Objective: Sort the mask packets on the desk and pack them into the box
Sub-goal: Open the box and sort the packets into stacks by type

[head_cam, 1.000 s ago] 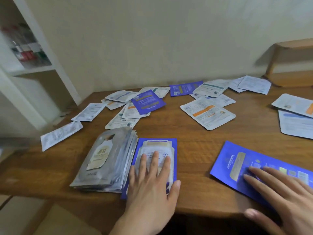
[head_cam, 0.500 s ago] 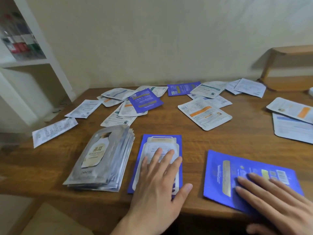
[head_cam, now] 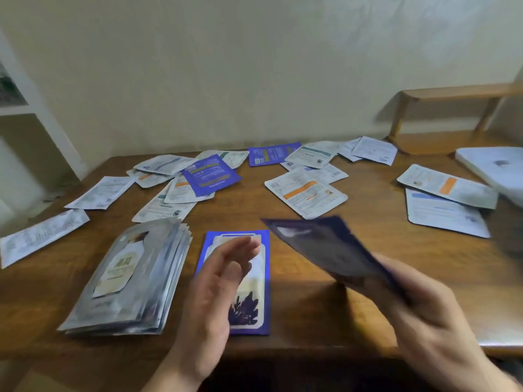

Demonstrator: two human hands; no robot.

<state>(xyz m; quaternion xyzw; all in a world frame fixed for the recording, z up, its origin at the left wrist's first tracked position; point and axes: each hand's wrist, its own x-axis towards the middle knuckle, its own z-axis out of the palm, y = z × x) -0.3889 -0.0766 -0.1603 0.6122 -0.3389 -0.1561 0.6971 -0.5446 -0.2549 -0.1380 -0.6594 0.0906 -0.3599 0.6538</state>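
Observation:
A blue mask packet point(head_cam: 249, 306) lies face up near the desk's front edge. My left hand point(head_cam: 218, 287) hovers above it, lifted on its edge, fingers apart and empty. My right hand point(head_cam: 418, 306) holds a second blue packet point(head_cam: 325, 247) tilted in the air, blurred, its far corner pointing left over the desk. A stack of silver packets point(head_cam: 133, 275) sits left of the flat blue packet. Several white and blue packets point(head_cam: 305, 193) lie scattered across the back of the desk.
The wooden desk point(head_cam: 424, 264) meets the wall at the back. A white flat box or lid point(head_cam: 498, 171) rests at the far right under a low wooden shelf point(head_cam: 458, 94). A white shelving unit point(head_cam: 34, 117) stands to the left.
My right hand has lifted its blue packet off the desk and tilted it up. My left hand has risen off the flat blue packet.

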